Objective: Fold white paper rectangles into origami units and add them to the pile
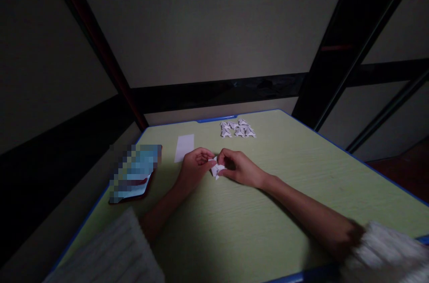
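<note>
Both my hands meet over the middle of a pale green table [301, 171] with a blue edge. My left hand [194, 166] and my right hand [238, 168] pinch a small white folded paper piece [217, 169] between their fingertips, low over the tabletop. The fingers of both hands are curled closed on it. Part of the paper is hidden by the fingers.
A heap of several small folded white paper pieces [237, 129] lies near the far edge. A flat white paper slip [184, 147] lies left of my hands. A phone [136, 173] rests at the left edge. Dark metal posts stand behind the table.
</note>
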`<state>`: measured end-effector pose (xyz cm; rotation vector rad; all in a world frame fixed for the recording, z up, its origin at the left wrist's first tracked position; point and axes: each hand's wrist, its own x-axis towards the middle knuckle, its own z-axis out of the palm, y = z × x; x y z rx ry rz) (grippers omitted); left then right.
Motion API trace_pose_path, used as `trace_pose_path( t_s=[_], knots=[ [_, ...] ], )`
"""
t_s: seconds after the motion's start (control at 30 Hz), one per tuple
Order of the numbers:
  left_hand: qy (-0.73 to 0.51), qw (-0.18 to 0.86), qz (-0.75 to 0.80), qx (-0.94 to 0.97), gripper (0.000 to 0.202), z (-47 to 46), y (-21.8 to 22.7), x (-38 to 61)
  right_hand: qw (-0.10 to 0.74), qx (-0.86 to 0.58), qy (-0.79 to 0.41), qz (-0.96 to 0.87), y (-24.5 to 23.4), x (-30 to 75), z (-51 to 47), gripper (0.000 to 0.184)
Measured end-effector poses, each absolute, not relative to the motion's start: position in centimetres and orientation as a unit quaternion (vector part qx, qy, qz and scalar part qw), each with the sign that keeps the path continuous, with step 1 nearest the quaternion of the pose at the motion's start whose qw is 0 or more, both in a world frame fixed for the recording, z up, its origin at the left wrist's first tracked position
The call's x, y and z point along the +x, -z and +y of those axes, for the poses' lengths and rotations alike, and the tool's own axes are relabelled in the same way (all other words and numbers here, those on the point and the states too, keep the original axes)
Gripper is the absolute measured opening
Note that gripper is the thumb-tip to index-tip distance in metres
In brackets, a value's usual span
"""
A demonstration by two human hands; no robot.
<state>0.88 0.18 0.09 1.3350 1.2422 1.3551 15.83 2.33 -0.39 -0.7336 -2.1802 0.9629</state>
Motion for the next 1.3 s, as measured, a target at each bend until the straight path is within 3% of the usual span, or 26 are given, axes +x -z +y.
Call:
trace_pose_path(
  t_s=[0.27, 0.53, 0.83, 1.3],
  knots=[
    [-0.539, 0.441, 0.47, 0.542, 0.016, -0.5, -0.7, 1.4, 0.38, -0.276, -0.506, -0.724, 0.7, 15.3, 2.3, 0.025],
    [-0.53, 0.483, 0.458, 0.526, 0.034, -0.4, -0.4, 1.4, 0.449, -0.301, -0.6, -0.59, -0.1, 15.2, 2.5, 0.04],
    [-0.526, 0.453, 0.469, 0.547, 0.031, -0.4, -0.4, 1.5, 0.462, -0.334, -0.607, -0.555, -0.4, 15.2, 2.6, 0.033],
    [-0.556, 0.39, 0.484, 0.553, 0.038, -0.6, -0.5, 1.7, 0.491, -0.32, -0.61, -0.533, -0.2, 14.8, 2.3, 0.045]
  ],
)
